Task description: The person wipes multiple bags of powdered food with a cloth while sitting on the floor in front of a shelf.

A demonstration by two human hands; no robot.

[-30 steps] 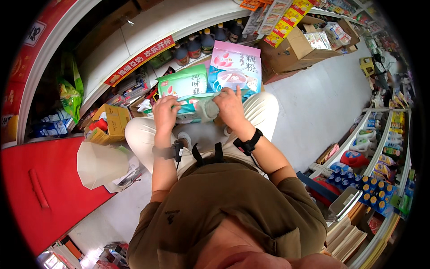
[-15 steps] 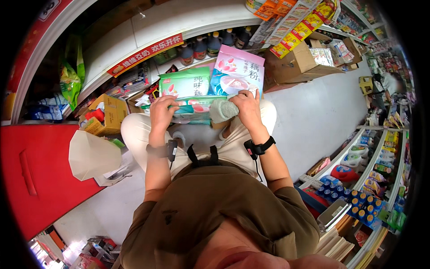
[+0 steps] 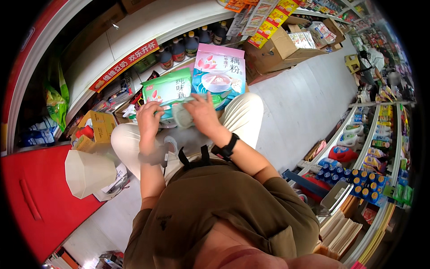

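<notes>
My right hand (image 3: 204,113) grips a bunched grey-green cloth (image 3: 182,116), slightly blurred, and presses it on a green packet lying in front of my knees. With bent fingers, my left hand (image 3: 150,117) holds the left end of that packet, which is mostly hidden by the cloth and hands. Just beyond, a green food bag (image 3: 165,86) with a pink flower print leans back. To its right stands a larger pink and blue bag (image 3: 219,74) picturing a bowl.
Dark bottles (image 3: 191,44) line up under the white shelf (image 3: 139,29). An open carton (image 3: 273,50) sits at the right, a small yellow carton (image 3: 104,127) at the left. Beside my left knee are a whitish bin (image 3: 87,172) and a red cabinet (image 3: 49,179). Stocked shelves (image 3: 358,134) run along the right.
My right hand has moved leftward with the cloth along the packet, toward my left hand. The left hand stays at the packet's left end. The whole view has shifted a little.
</notes>
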